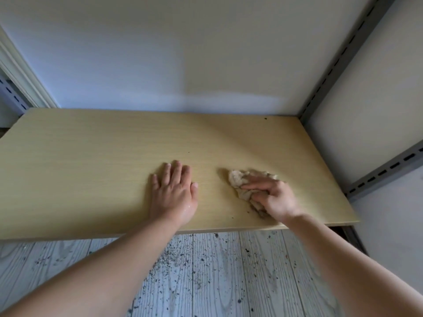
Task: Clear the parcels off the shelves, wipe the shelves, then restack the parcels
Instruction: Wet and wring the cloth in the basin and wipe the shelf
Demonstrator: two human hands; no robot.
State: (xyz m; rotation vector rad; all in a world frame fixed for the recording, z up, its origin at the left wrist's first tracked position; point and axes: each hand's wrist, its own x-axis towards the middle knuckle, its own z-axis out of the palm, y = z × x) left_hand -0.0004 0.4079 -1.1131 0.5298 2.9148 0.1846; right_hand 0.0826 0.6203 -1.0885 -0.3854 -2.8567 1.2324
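A pale wooden shelf board (91,156) fills the middle of the view, with no parcels on it. My left hand (175,193) lies flat on the board near its front edge, fingers straight and spread. To its right, my right hand (272,195) grips a crumpled beige cloth (238,179) and presses it onto the board. A few dark specks lie on the wood near the cloth and at the back right corner.
Grey slotted metal uprights (343,56) and a slotted rail (386,171) frame the shelf on the right; another upright (11,92) stands at the left. A white wall (183,53) is behind. The grey plank floor (206,271) below is strewn with dark crumbs.
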